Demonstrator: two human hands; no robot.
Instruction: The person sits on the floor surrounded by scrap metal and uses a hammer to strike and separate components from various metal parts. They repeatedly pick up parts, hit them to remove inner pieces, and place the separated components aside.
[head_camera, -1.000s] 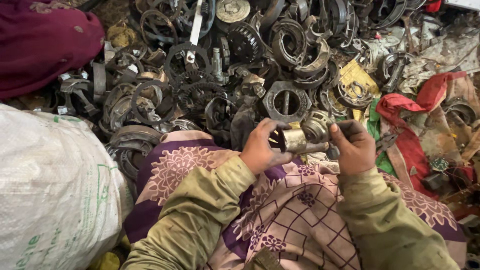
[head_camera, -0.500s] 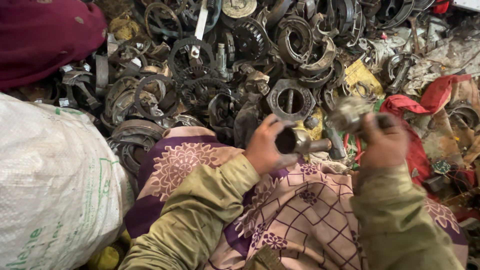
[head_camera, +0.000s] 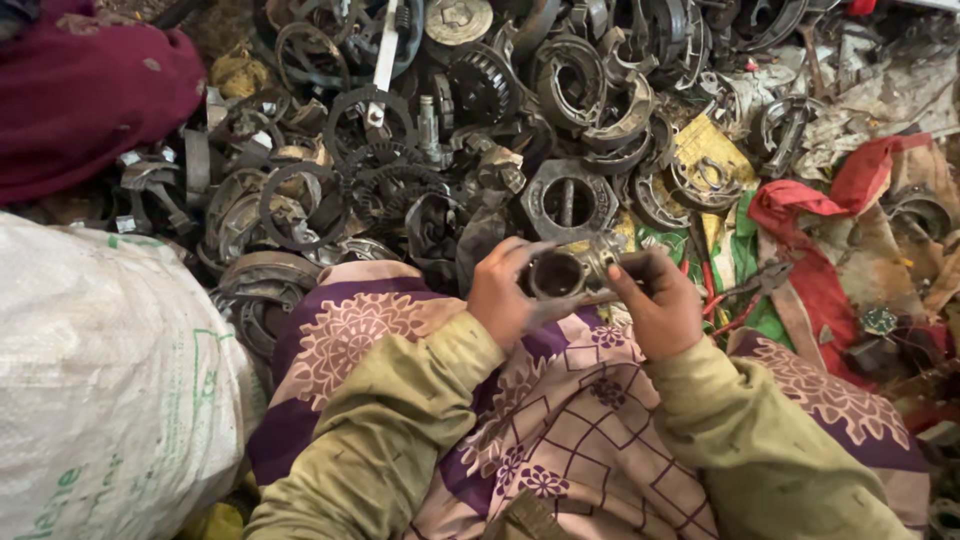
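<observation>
My left hand (head_camera: 505, 292) grips a short, dark metal cylinder part (head_camera: 556, 274) with its open end facing up at me. My right hand (head_camera: 655, 303) holds the other side of the same assembly, fingers around a paler metal piece (head_camera: 604, 262) joined to it. Both hands meet just above my lap, which is covered by a purple and pink patterned cloth (head_camera: 560, 400). My sleeves are olive green. Directly beyond the hands lies a heap of greasy scrap metal parts (head_camera: 400, 180).
A hexagonal metal ring (head_camera: 568, 200) lies just past my hands. A white woven sack (head_camera: 100, 380) fills the left side. A maroon cloth (head_camera: 80, 90) is top left, red and green rags (head_camera: 830, 200) at right, with pliers (head_camera: 750, 285) near my right hand.
My right hand had swung out to the right with a metal piece, away from the left hand. It has come back, and both hands now hold the part together.
</observation>
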